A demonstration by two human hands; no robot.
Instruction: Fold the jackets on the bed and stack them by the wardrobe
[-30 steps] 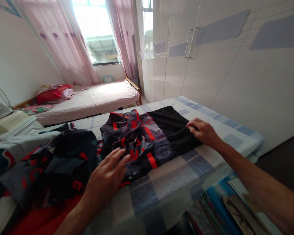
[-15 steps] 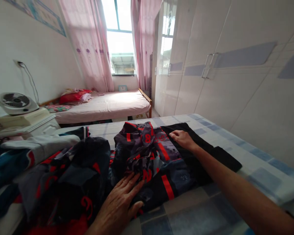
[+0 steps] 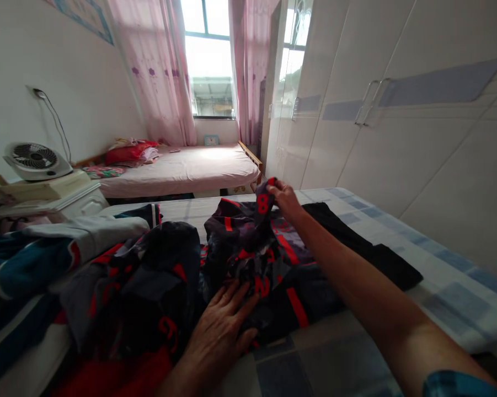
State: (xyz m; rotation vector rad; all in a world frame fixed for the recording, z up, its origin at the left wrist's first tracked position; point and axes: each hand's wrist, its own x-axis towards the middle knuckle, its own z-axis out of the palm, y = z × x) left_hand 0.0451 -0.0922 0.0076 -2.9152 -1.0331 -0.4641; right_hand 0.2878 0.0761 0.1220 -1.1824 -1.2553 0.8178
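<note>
1. While daylight is filling the window (image 3: pixel 209 66) at the far end of a bedroom, a white wardrobe (image 3: pixel 397 138) is lining the right side; its tall doors are carrying blue-grey panels and slim metal handles.
2. A blue-and-white checked cover (image 3: pixel 450 270) is spreading beneath the clothes in the foreground; beyond it, a bed (image 3: pixel 190 168) with a pale pink sheet is standing below the window.
3. Pink curtains (image 3: pixel 157 71) are hanging at both sides of the glass; purple motifs are running across them.
4. A clothes pile (image 3: pixel 136 292) in navy, grey, teal and red is heaping up at left, just beside the person's left hand (image 3: pixel 227 314).
5. A dark patterned garment (image 3: pixel 235 231) with red bars and lettering is lying rumpled on the cover, in the middle foreground, right of the pile; one part, bearing a red 8, is rising from the rest.
6. Black cloth (image 3: pixel 389 264) is stretching out beyond the right forearm; whether it is joining the garment, one cannot tell.
7. A grey fan (image 3: pixel 37 157) is sitting at far left.
8. The left hand is resting palm down on the garment, fingers extended and slightly parted, gripping nothing visible; the right hand (image 3: pixel 287 199) is pinching the raised part between closed thumb and fingers.
9. A small blue-framed clock (image 3: pixel 211 140) is standing under the window.
</note>
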